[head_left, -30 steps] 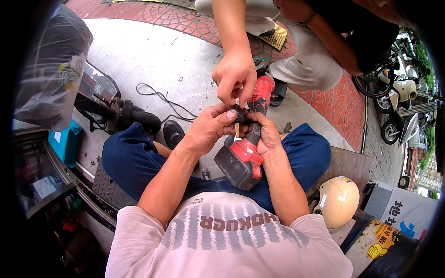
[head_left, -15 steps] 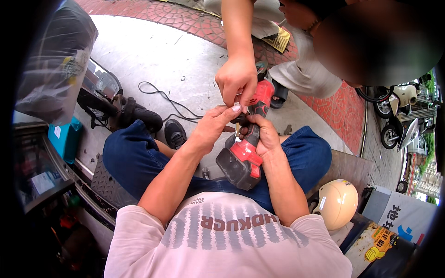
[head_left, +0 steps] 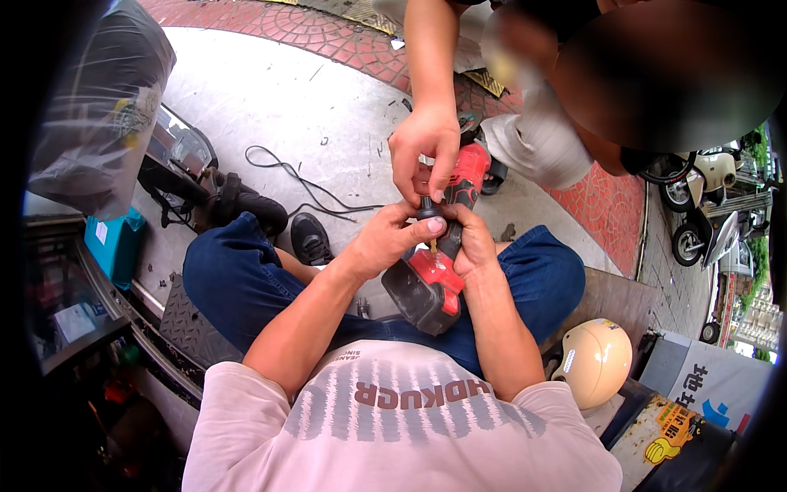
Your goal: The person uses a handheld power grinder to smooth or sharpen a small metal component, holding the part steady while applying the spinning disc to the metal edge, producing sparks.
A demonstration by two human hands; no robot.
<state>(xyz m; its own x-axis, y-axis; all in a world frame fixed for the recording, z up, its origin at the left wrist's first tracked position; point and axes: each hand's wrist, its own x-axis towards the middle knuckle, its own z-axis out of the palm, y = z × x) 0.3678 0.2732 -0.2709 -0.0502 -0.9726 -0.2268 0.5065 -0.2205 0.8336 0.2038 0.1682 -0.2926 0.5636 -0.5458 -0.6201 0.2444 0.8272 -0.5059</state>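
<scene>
Well to the left of the red-and-black power tool [head_left: 443,275] lies a dark cable [head_left: 300,174]. The left hand [head_left: 390,235], just beside the tool's left side, is pinched closed on a small black part [head_left: 429,209], seemingly to steady it. The part sits over the tool's grip; a co-worker's hand [head_left: 425,156] fingers its top. The right hand [head_left: 474,243] curls by the tool's right side, apparently bracing; its hidden fingertips leave me unable to tell its grip. A cream helmet [head_left: 600,361] lies right of the tool.

Red-and-black power tool [head_left: 434,271] slants beneath black fitting [head_left: 429,210]
</scene>
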